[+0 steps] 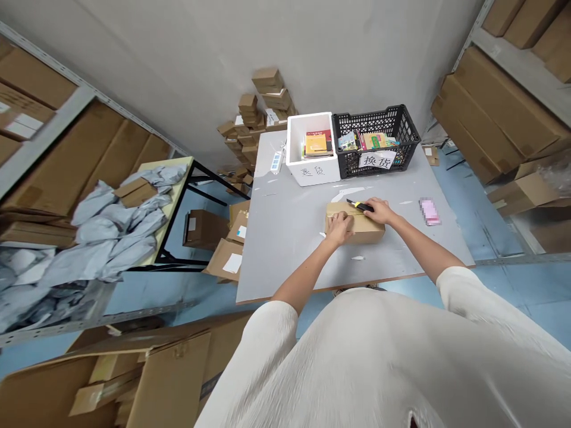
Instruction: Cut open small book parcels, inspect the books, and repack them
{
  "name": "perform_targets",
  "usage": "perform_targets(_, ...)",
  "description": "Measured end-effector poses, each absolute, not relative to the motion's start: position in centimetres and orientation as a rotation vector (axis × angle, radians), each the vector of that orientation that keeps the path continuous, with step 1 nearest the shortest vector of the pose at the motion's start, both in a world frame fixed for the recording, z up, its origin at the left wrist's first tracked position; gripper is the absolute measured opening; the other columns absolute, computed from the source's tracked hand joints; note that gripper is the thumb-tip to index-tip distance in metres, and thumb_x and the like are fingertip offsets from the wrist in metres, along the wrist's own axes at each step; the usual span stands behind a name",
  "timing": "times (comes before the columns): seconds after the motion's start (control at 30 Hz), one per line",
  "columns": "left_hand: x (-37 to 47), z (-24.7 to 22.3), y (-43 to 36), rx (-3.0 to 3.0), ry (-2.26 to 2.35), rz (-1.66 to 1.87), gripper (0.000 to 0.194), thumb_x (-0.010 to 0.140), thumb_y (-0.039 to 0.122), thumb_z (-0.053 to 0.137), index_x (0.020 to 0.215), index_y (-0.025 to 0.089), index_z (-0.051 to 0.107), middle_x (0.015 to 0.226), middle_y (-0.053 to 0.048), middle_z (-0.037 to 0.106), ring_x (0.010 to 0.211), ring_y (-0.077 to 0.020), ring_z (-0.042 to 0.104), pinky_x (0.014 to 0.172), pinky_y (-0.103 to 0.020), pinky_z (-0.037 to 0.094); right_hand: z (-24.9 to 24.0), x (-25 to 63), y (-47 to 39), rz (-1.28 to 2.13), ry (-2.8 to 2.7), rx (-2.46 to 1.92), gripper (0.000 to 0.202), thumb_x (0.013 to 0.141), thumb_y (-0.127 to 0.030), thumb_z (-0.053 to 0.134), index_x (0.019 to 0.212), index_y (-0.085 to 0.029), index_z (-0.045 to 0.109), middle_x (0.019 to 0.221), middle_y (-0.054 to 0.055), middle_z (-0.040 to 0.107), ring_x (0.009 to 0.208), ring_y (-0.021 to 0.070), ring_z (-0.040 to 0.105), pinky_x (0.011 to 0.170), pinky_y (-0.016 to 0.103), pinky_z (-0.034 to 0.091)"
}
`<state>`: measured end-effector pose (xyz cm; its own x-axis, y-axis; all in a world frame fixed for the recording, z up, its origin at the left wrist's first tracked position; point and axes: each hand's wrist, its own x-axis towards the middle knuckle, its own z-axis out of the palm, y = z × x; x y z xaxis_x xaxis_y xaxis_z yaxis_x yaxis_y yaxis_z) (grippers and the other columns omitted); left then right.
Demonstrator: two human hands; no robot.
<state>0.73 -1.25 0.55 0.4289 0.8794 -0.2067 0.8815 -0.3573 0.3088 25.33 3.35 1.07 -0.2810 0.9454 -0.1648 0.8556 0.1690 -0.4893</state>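
Observation:
A small cardboard box (364, 233) lies on the grey table in front of me. My left hand (341, 228) is on the left part of its top, fingers bent and pressed at the seam. In my right hand (379, 211) is a box cutter (359, 205) with a black and yellow handle, its tip pointing left above the box's far edge. The right hand rests against the box's right end. What lies under the left fingertips is hidden.
Behind the box stand a white foam bin (314, 172) and a black plastic crate (410, 139), both with books. A power strip (276, 161) lies left, a blurred pink item (429, 212) right. Grey parcels (102, 238) fill a side table; cartons surround the workplace.

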Motion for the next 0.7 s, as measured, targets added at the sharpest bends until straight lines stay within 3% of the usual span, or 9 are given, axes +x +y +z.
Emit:
perform_targets(0.43, -0.1, 1.6, -0.9, 2.349, 1.55, -0.21, 0.058, 0.088, 0.034, 0.085, 0.141, 0.029, 0.061, 0.143, -0.014, 0.061, 0.132, -0.0357, 0.06, 0.109, -0.046, 0.044, 0.7, 26.2, 2.1, 0.83, -2.064, -2.058, 0.041, 0.101, -0.042, 0.056, 0.134, -0.021, 0.069, 0.135, 0.014, 0.077, 0.129, 0.0365, 0.067, 0.115, 0.052, 0.042)
perform_targets(0.57, -1.9, 2.5, 0.3, 2.21, 1.603, -0.333, 0.054, 0.094, 0.026, 0.077, 0.144, 0.024, 0.057, 0.129, -0.015, 0.074, 0.12, -0.0361, 0.07, 0.1, -0.044, 0.051, 0.5, 26.3, 1.0, 0.886, -2.019, -2.059, 0.042, 0.099, -0.046, 0.061, 0.133, -0.022, 0.067, 0.132, 0.014, 0.078, 0.119, 0.0344, 0.071, 0.102, 0.043, 0.052)
perform_targets(0.7, -3.2, 2.9, 0.9, 2.13, 1.664, -0.322, 0.044, 0.099, 0.014, 0.059, 0.142, 0.022, 0.056, 0.128, -0.015, 0.076, 0.118, -0.0336, 0.073, 0.092, -0.04, 0.054, 0.3, 25.6, -0.3, 0.991, -1.95, -2.031, 0.043, 0.097, -0.05, 0.064, 0.131, -0.024, 0.063, 0.121, 0.012, 0.08, 0.105, 0.032, 0.073, 0.086, 0.038, 0.055)
